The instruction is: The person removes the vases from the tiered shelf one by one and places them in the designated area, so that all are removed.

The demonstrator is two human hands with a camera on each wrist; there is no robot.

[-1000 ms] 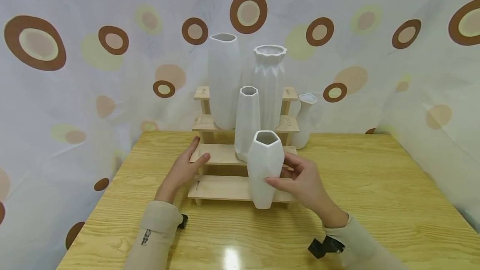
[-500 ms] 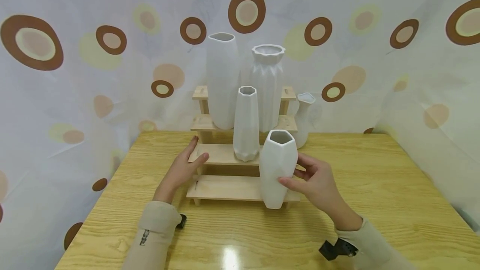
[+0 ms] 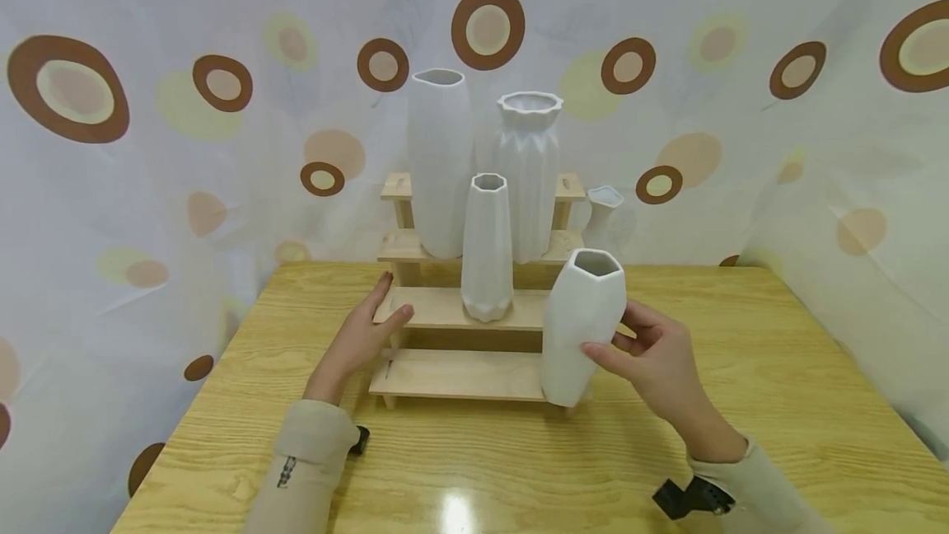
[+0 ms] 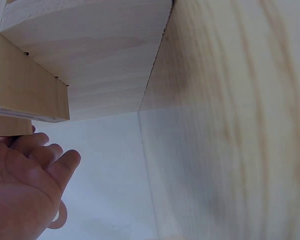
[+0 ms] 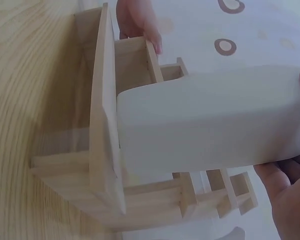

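Observation:
My right hand (image 3: 656, 369) holds a white faceted vase (image 3: 582, 328), thumb on its front and fingers round its right side. The vase leans to the right, its five-sided mouth up. Its base is right at the lowest board's surface in the right wrist view, near the right end of the stepped wooden stand (image 3: 455, 373). My left hand (image 3: 359, 336) rests against the stand's left end at the second step, fingers extended and thumb over the board. In the left wrist view, the left fingers (image 4: 62, 167) lie beside the wooden support.
A slim ribbed vase (image 3: 487, 250) stands on the second step. Above it are a tall smooth vase (image 3: 441, 167) and a pleated vase (image 3: 528, 180). Behind the stand at right is a small flared vase (image 3: 604, 213). A patterned cloth (image 3: 712, 130) hangs behind the wooden table (image 3: 741, 353).
My right hand has moved the faceted vase rightward along the lowest step, and its top now tilts to the right. My left hand stays at the stand's left end.

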